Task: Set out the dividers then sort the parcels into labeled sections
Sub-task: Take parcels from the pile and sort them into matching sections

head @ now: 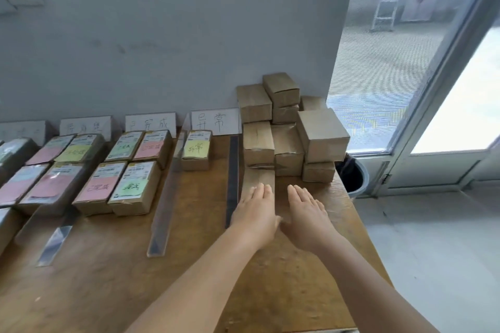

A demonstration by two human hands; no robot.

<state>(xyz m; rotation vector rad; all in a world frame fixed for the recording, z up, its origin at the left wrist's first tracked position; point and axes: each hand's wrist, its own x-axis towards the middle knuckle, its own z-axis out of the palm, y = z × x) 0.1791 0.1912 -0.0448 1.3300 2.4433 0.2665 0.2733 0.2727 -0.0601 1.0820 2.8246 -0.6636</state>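
At the right end of the table (189, 265), past the last divider (233, 178), both hands reach for a plain parcel (258, 179) lying before the unsorted stack (286, 127). Left hand (255, 213) rests flat on it, right hand (305, 213) open beside it, neither gripping. Sorting seems underway; next, lift it and read its label.

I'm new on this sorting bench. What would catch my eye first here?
Two open hands, left hand and right hand, reach toward the plain brown box pile at the table's right end. Left of it, labelled parcels lie in rows between clear dividers.
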